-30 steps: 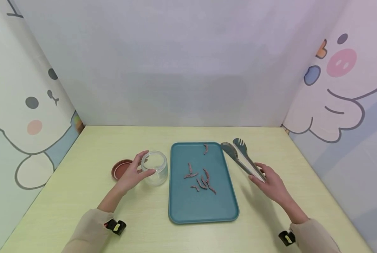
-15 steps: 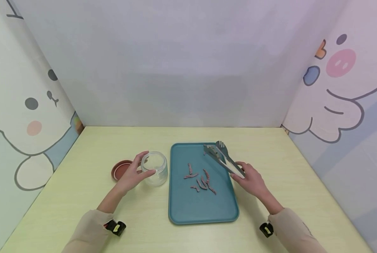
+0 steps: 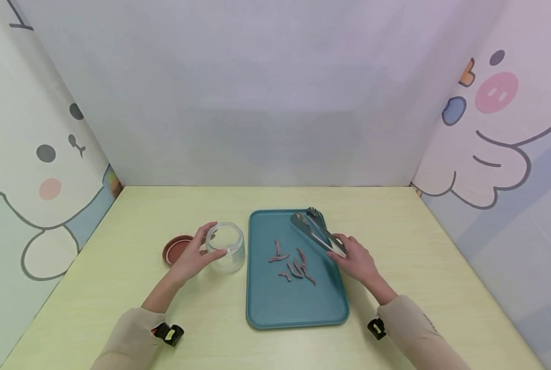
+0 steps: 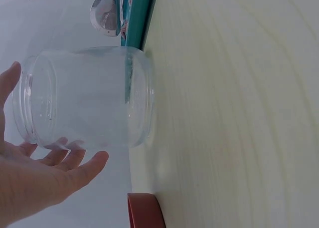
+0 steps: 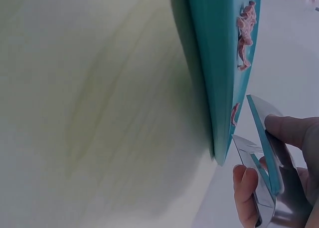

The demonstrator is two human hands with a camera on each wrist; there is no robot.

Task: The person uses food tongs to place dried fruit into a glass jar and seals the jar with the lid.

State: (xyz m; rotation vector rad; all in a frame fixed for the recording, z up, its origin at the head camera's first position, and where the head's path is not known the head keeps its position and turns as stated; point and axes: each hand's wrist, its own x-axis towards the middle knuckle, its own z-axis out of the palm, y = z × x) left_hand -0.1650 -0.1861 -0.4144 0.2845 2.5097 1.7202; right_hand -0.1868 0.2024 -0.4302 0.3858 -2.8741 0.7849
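Observation:
My left hand [image 3: 189,263] holds a clear jar [image 3: 231,261], thumb and fingers spread around its rim; the jar is uncapped and stands upright on the table. With my right hand [image 3: 356,261] I grip metal tongs [image 3: 311,234], one end spoon-shaped and the other slotted like a fork. Their two arms are apart, over the far end of the blue tray [image 3: 298,311]. In the right wrist view a single reddish strip [image 5: 235,114] lies by the tongs' tips. Several brownish-pink strips [image 3: 302,257], like shredded meat, lie mid-tray.
A round red-brown lid [image 3: 175,251] lies on the pale wooden table [image 3: 210,329], left of the jar and partly behind my left hand. A light wall [image 3: 266,128] rises at the table's back edge, with cartoon-printed panels at both sides.
My right hand has carried the tongs leftward from beside the tray to over its far end, around the strip there. The left hand and jar have stayed in place.

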